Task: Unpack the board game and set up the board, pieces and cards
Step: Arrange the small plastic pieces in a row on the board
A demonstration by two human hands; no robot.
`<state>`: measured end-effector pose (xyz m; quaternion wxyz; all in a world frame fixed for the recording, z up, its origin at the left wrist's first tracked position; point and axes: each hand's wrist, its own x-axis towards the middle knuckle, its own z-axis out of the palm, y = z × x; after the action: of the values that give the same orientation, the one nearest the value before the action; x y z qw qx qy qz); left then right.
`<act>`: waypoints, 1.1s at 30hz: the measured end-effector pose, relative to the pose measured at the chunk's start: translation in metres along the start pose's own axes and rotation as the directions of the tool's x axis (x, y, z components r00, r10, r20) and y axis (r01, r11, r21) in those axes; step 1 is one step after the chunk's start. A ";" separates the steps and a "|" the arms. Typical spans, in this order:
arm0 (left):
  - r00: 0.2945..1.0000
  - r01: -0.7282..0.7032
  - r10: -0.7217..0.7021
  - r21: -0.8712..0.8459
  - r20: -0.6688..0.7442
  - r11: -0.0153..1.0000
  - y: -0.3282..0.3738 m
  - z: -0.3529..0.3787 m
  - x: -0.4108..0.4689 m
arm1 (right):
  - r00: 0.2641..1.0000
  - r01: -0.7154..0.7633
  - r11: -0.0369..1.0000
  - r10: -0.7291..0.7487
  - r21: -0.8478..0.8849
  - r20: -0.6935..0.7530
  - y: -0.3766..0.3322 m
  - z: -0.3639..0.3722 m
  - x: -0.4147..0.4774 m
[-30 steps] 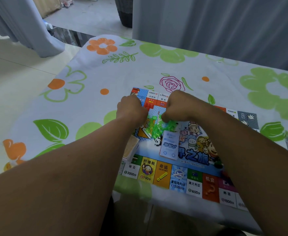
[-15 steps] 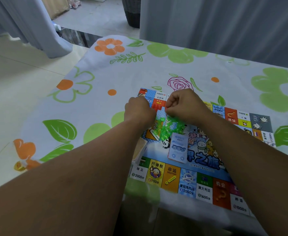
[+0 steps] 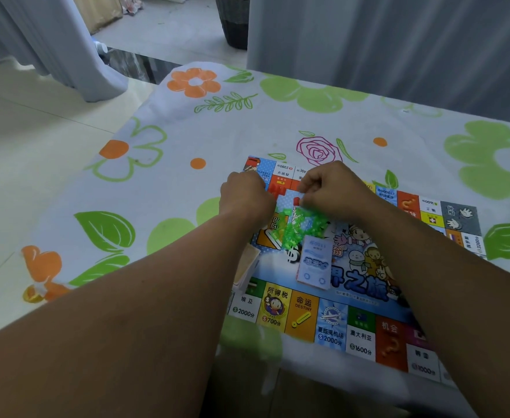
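The person is reaching both arms over a game board [image 3: 303, 316] that is lying on the bench's floral cloth [image 3: 187, 131]. The right hand [image 3: 333, 188] is curling its fingers and pinching the top of a bunch of green plastic pieces [image 3: 300, 226], which is spreading on the board just below and between both hands. A small red piece [image 3: 297, 201] is showing at the right fingertips. The left hand [image 3: 246, 196] is showing its back with its fingers tucked under, touching the bunch's left side; whether it is gripping anything cannot be told. A blue card stack [image 3: 314, 262] is lying nearer the person than the right hand, and a tan card deck [image 3: 247, 263] is sitting beneath the left wrist.
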<state>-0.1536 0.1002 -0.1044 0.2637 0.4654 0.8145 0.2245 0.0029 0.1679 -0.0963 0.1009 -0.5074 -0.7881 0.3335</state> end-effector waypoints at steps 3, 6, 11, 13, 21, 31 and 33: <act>1.000 -0.010 0.011 0.004 -0.002 1.000 -0.002 0.001 0.001 | 0.999 0.007 1.000 -0.007 0.002 0.035 -0.001 0.003 0.002; 1.000 -0.015 0.015 0.005 -0.005 1.000 -0.003 0.002 0.002 | 0.999 0.008 1.000 -0.009 0.006 0.034 -0.003 0.006 0.004; 1.000 -0.018 0.018 -0.010 -0.006 1.000 -0.005 0.003 0.004 | 0.999 0.027 0.999 -0.026 -0.041 0.028 -0.007 0.005 0.005; 1.000 -0.014 0.014 -0.013 -0.007 1.000 -0.005 0.003 0.004 | 0.999 0.023 0.996 -0.020 -0.080 0.041 -0.007 0.005 0.005; 1.000 -0.015 0.015 -0.009 -0.005 1.000 -0.006 0.004 0.006 | 1.000 0.028 0.999 -0.027 -0.039 0.007 -0.011 0.007 0.007; 1.000 -0.015 0.015 -0.017 -0.013 1.000 -0.010 0.008 0.010 | 1.000 -0.016 0.999 0.015 -0.046 -0.025 -0.013 0.019 0.012; 1.000 -0.019 0.019 -0.020 -0.020 1.000 -0.010 0.008 0.010 | 0.999 -0.013 0.998 0.010 -0.059 -0.040 -0.014 0.020 0.012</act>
<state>-0.1592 0.1053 -0.1191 0.2580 0.4681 0.8104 0.2400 -0.0227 0.1659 -0.1053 0.0997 -0.5212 -0.7925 0.3005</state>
